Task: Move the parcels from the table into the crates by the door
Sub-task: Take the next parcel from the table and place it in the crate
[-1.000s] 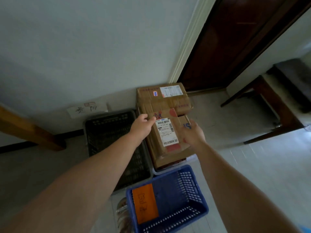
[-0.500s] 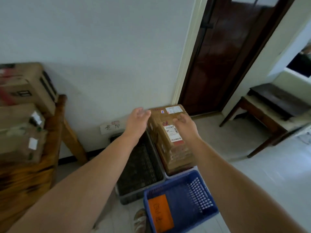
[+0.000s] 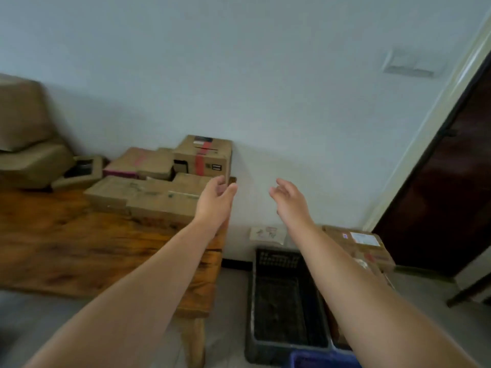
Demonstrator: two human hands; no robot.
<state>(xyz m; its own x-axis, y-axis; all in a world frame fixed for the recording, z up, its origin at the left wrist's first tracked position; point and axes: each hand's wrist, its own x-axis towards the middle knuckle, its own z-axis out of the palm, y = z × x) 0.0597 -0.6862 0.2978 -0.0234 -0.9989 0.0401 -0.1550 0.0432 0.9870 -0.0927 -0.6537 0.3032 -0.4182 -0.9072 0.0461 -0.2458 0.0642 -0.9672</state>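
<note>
The person's 2 bare arms reach forward at about the same height, and neither hand holds anything. The left hand (image 3: 216,200) hangs in front of the table's far right corner, its fingers gently bent and close together with the palm turned inward. The right hand (image 3: 291,201) is raised in front of the pale wall (image 3: 265,88), its fingers relaxed and slightly spread, well apart from the left. Several brown parcels remain on the wooden table (image 3: 66,248), pushed against the wall. A tall box with red tape (image 3: 204,158) stands at the back, flat boxes (image 3: 148,195) lie in front of it, and a box with pink tape (image 3: 126,163) lies to its left. Larger blurred cartons (image 3: 24,128) are stacked at the far left. On the floor just right of the table stands a black crate (image 3: 287,301), with the rim of a blue crate (image 3: 318,361) at the bottom edge. A stack of labelled parcels (image 3: 358,243) sits just right of the black crate, near the dark door (image 3: 451,195). The right forearm partly hides it, so its container cannot be told.
</note>
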